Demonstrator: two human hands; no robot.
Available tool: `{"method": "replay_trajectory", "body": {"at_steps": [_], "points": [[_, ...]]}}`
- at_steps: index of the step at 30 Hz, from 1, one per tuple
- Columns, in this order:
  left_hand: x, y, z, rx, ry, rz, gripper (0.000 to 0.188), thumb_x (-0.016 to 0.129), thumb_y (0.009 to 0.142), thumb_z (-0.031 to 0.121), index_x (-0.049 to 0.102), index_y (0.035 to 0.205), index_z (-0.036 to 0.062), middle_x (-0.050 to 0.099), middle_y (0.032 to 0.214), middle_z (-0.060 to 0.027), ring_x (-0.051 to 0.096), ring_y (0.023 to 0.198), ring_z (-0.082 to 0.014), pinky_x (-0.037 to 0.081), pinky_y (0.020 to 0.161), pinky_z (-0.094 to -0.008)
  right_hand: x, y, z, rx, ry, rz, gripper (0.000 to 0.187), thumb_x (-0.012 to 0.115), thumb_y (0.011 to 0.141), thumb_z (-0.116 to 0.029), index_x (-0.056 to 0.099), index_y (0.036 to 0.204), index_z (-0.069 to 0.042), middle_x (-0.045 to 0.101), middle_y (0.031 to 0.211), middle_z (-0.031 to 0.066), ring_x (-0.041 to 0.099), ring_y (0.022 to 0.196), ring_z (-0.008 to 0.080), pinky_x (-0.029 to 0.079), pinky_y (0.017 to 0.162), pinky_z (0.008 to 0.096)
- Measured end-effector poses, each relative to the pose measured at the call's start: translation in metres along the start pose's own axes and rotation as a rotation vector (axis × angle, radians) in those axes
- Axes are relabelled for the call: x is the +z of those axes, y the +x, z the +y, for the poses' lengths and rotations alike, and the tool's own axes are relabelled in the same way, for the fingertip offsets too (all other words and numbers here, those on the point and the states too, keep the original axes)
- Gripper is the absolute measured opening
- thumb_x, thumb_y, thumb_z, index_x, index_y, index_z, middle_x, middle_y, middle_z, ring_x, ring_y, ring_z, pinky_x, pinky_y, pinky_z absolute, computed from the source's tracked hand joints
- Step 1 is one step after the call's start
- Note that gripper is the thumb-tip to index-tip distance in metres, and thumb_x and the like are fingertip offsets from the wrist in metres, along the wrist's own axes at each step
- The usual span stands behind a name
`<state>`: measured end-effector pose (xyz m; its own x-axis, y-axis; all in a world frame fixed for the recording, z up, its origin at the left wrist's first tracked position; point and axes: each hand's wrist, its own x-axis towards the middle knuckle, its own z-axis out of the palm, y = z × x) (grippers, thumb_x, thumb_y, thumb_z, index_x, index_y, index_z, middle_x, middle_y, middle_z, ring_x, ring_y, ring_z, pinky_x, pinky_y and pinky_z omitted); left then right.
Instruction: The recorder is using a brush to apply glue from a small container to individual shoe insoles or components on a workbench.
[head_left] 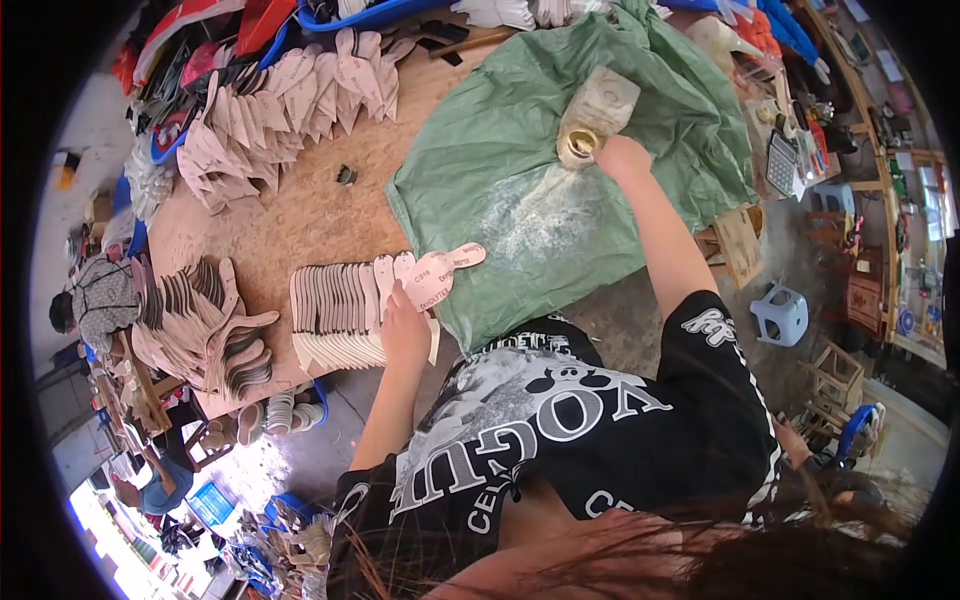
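My left hand (405, 332) is closed on a pale pink shoe insole (432, 277) with dark print. Its narrow end points right, over the edge of a green plastic sheet (440, 180). Under and left of that hand stands a tight row of similar insoles (335, 300). My right hand (624, 160) is closed at the rim of a small yellowish pot (576, 150), and whatever its fingers hold is hidden. The pot adjoins a pale, stained block-like container (605, 97) on the sheet. Whitish residue (540, 212) covers the sheet below the pot.
Fanned insoles (290, 95) lie along the table's (330, 215) far left, with more stacks (200, 325) at the near left. A small dark scrap (346, 175) lies between them. A blue stool (780, 315) stands at right. Another person (100, 295) is at far left.
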<state>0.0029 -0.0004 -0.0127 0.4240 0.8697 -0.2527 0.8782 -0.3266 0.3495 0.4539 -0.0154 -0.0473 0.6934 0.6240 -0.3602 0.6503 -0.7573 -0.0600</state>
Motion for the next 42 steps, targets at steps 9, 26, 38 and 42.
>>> {"method": "replay_trajectory", "body": {"at_steps": [9,26,38,42], "points": [[-0.013,0.006,0.014,-0.013,0.144,-0.023,0.040,0.043,0.087,0.008,0.044,0.126,-0.0020,0.058,0.106,-0.0197,0.061,0.090,-0.0349,0.048,0.075,-0.0449,-0.012,-0.037,0.011,0.015,0.051,-0.017,0.045,0.057,0.082,-0.045,0.069,0.091,-0.002,0.067,0.094,0.0187,0.064,0.090,0.0355,0.050,0.075,0.0443],[0.008,0.021,0.003,-0.294,-0.855,-0.284,0.027,0.045,0.090,0.018,0.058,0.098,-0.0035,0.064,0.065,-0.0119,0.057,0.054,-0.0149,0.042,0.054,-0.0276,0.122,-0.232,-0.085,-0.451,0.786,-0.483,0.052,0.054,0.087,-0.049,0.064,0.069,-0.001,0.057,0.059,0.0183,0.057,0.055,0.0330,0.043,0.052,0.0429],[0.014,0.015,-0.010,-0.265,-0.859,-0.274,0.029,0.044,0.089,0.018,0.058,0.099,-0.0055,0.064,0.067,-0.0116,0.062,0.059,-0.0175,0.044,0.057,-0.0295,0.123,-0.230,-0.066,-0.443,0.475,-0.134,0.048,0.052,0.087,-0.048,0.061,0.068,-0.006,0.059,0.063,0.0165,0.058,0.061,0.0368,0.043,0.054,0.0466],[0.012,0.019,-0.011,-0.271,-0.919,-0.297,0.029,0.044,0.089,0.018,0.060,0.097,-0.0045,0.064,0.066,-0.0117,0.060,0.056,-0.0156,0.042,0.054,-0.0286,0.128,-0.236,-0.077,-0.419,0.457,-0.214,0.051,0.050,0.088,-0.048,0.061,0.065,-0.004,0.060,0.064,0.0164,0.060,0.063,0.0363,0.045,0.057,0.0476]]}}
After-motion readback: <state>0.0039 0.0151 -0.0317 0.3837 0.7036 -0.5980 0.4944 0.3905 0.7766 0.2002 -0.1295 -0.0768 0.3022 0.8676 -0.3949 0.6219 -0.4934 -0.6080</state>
